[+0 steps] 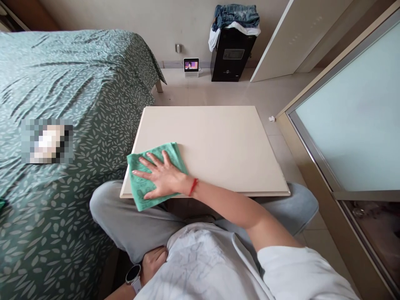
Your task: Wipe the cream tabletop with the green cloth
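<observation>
My right hand (162,175), with a red string at the wrist, lies flat with spread fingers on a green cloth (140,200). The cloth covers the near left corner of a cream tabletop (215,141) and hangs over its front and left edges. Down by my left thigh, against the white shirt, rests my left hand (153,261), wearing a watch (133,273). Its fingers are curled closed, and their inner side is hidden.
A bed with a green leaf-pattern cover (103,121) stands at the left. Beyond the table are a small screen (191,66) and a black cabinet (229,58) with clothes (236,16) on top. A frosted panel (353,108) stands at the right.
</observation>
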A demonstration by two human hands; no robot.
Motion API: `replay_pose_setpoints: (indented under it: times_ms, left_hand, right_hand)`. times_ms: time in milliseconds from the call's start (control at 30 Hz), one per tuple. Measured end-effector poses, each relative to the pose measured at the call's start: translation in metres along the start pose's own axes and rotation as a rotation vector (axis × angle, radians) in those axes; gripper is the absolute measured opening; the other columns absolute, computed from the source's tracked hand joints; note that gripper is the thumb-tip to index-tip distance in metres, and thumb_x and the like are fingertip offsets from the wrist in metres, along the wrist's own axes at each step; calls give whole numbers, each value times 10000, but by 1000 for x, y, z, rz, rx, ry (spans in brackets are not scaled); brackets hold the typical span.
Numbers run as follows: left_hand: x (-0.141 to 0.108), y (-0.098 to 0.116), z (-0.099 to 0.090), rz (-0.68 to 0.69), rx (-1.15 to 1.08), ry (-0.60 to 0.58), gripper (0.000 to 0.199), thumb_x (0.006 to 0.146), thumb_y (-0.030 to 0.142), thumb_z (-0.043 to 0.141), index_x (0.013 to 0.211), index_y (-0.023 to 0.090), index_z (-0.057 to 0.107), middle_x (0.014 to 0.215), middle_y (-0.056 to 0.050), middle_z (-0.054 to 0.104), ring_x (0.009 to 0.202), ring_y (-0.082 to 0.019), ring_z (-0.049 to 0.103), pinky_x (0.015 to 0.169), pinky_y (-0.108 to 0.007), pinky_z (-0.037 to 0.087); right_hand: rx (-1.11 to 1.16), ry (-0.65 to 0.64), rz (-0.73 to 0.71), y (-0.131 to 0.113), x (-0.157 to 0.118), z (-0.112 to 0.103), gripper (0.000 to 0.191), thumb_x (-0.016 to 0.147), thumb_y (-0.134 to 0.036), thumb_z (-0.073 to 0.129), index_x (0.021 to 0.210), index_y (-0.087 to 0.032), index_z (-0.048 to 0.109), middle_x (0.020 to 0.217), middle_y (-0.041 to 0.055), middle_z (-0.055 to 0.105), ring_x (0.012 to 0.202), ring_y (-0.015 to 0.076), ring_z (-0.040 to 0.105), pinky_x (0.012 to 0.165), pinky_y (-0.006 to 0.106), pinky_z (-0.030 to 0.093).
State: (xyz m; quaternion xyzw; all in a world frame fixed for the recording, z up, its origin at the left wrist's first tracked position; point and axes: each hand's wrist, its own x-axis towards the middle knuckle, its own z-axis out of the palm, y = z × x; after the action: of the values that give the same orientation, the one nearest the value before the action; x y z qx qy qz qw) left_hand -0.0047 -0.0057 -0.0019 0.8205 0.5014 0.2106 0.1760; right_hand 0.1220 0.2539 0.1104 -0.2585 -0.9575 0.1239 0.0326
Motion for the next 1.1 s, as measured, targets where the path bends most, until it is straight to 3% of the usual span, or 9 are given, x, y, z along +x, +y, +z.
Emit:
replay_pose_setpoints:
  times_ms: [233,367,500,600,733,967,1100]
  left_hand:
    - [2,3,-2,1,-25,-8,308,747,323,373,470,193,337,437,39,395,383,-72,397,419,-202,223]
    - [3,3,-2,16,-64,-12,325,751,351,370,469,195,325,436,36,392,377,-79,393,410,-208,214]
    - [5,2,0,36,-60,0,347,767,371,353,470,194,321,432,38,385,368,-76,386,403,-206,213]
    - [5,2,0,59,-45,13,357,778,382,337,475,194,324,434,39,386,368,-74,388,396,-201,217]
    - [5,0,0,88,-28,28,376,788,393,315,471,192,316,426,40,381,361,-70,381,390,-199,219]
    - [6,0,-1,112,-9,23,298,760,311,394,486,200,352,431,37,408,364,-77,407,384,-191,252]
    - [3,1,-3,105,-1,19,259,749,281,408,502,206,385,445,36,431,369,-80,428,387,-184,279]
  right_hand:
    - [-18,18,304,73,-171,-2,1009,1071,-741,792,1932,-325,470,2047,175,251,1881,542,222,1445,897,186]
    - [-104,61,527,113,-274,6,901,1145,-710,647,1948,-367,426,2049,145,278,1878,520,248,1421,888,271]
    - [-199,118,746,133,-334,14,832,1188,-648,526,1957,-361,397,2028,161,342,1852,527,308,1360,871,394]
    - [-221,126,787,138,-343,16,819,1197,-613,484,1964,-344,382,2031,176,326,1846,547,299,1329,856,442]
    - [-179,114,794,164,-323,7,796,1189,-625,478,1941,-369,424,2036,161,315,1847,547,290,1326,867,432]
    - [-6,96,996,272,-240,-49,905,1166,-708,463,1957,-273,386,2073,177,170,1896,520,158,1404,844,367]
    - [33,140,1118,307,-194,-73,880,1200,-661,440,1971,-248,341,2081,162,125,1904,499,151,1444,828,329]
